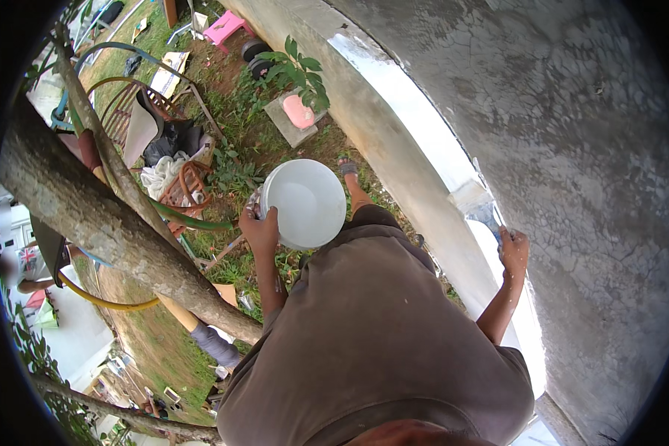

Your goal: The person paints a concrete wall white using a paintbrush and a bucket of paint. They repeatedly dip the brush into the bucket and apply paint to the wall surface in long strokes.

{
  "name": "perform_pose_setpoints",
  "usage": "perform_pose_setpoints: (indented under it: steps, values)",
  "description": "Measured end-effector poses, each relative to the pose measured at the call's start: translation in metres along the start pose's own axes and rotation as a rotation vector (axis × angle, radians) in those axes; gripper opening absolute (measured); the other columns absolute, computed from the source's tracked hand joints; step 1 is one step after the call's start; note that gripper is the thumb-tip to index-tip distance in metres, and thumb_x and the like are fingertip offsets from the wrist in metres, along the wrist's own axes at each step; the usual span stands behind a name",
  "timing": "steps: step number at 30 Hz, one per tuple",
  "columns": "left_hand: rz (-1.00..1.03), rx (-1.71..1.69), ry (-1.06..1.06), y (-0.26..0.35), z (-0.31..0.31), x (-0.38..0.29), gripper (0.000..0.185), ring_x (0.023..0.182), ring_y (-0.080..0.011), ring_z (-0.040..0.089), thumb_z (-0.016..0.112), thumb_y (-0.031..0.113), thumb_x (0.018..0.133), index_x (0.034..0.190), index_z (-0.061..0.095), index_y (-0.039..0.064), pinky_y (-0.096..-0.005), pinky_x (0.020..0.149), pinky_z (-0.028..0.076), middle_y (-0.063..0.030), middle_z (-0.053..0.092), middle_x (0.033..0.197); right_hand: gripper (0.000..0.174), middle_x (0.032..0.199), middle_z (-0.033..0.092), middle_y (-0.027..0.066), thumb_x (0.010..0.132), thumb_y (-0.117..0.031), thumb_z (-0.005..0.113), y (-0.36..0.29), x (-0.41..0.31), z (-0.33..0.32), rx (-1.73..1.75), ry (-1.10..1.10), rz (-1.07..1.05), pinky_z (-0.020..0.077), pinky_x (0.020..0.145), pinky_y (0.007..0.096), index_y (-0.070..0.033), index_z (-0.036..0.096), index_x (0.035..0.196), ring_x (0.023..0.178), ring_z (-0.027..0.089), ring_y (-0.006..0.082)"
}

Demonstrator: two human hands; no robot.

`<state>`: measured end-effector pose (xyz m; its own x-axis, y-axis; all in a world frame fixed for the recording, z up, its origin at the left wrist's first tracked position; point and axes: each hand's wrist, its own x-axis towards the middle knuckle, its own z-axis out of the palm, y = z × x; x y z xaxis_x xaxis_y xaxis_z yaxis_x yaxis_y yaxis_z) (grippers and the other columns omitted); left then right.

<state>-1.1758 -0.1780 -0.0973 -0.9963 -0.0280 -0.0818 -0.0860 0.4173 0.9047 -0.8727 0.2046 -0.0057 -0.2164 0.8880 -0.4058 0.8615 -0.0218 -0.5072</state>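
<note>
My left hand (261, 227) grips the side of a round white plastic bucket (306, 203), thumb over the rim. Pale, smooth white shows inside it, and the bucket is in front of my waist. At the right, my right hand (514, 252) is closed around the handle of what looks like a paintbrush (484, 213), whose head is partly blurred. That tool touches the top ledge of a low concrete wall (362, 128). Bright white paint (418, 111) coats the ledge on both sides of a greyer patch by the tool. Pale specks dot my right hand and forearm.
A cracked grey concrete surface (596, 167) borders the ledge. Thick tree branches (117, 223) cross at my left. Beyond lie a cluttered metal-framed chair (173, 139), a pink stool (226, 28) and a concrete block (290, 120). Another person (30, 267) is at the far left.
</note>
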Motion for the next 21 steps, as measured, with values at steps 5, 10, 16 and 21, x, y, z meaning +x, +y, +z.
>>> perform_pose_setpoints:
  steps: [5, 10, 16, 21]
  values:
    - [0.002, 0.056, 0.042, -0.003, -0.014, -0.003, 0.036, 0.073, -0.0191, 0.060, 0.064, 0.006, 0.065, 0.098, 0.059, -0.008, -0.0336, 0.069, 0.048, -0.0127, 0.063, 0.083, 0.070, 0.111, 0.056, 0.0185, 0.079, -0.039, 0.069, -0.068, 0.037, 0.049, 0.356, -0.057, -0.024, 0.0479, 0.067, 0.0283, 0.005, 0.043, 0.127, 0.090, 0.056, 0.0205]
    - [-0.046, 0.099, 0.164, -0.011, -0.026, -0.006, 0.038, 0.077, -0.0224, 0.061, 0.066, 0.008, 0.064, 0.098, 0.059, -0.007, -0.0360, 0.072, 0.048, -0.0157, 0.063, 0.086, 0.041, 0.072, 0.058, 0.0050, 0.084, -0.034, 0.065, -0.168, 0.102, 0.142, 0.484, -0.241, -0.257, 0.0336, 0.042, 0.0257, 0.003, 0.063, 0.102, 0.053, 0.046, 0.0102]
    - [-0.084, 0.043, 0.226, -0.026, -0.042, -0.010, 0.043, 0.083, -0.0211, 0.059, 0.066, 0.007, 0.064, 0.103, 0.057, -0.007, -0.0344, 0.076, 0.047, -0.0157, 0.061, 0.093, 0.025, 0.053, 0.048, 0.0028, 0.086, -0.025, 0.062, -0.255, 0.141, 0.228, 0.664, -0.351, -0.221, 0.0241, 0.036, 0.0266, -0.003, 0.056, 0.077, 0.039, 0.037, 0.0091]
    - [-0.070, -0.020, 0.255, -0.029, -0.046, -0.010, 0.047, 0.082, -0.0182, 0.058, 0.064, 0.003, 0.065, 0.110, 0.057, -0.007, -0.0329, 0.075, 0.047, -0.0132, 0.061, 0.093, 0.027, 0.054, 0.047, 0.0033, 0.086, -0.025, 0.063, -0.311, 0.155, 0.266, 0.735, -0.466, -0.253, 0.0216, 0.035, 0.0264, -0.007, 0.048, 0.072, 0.038, 0.036, 0.0093]
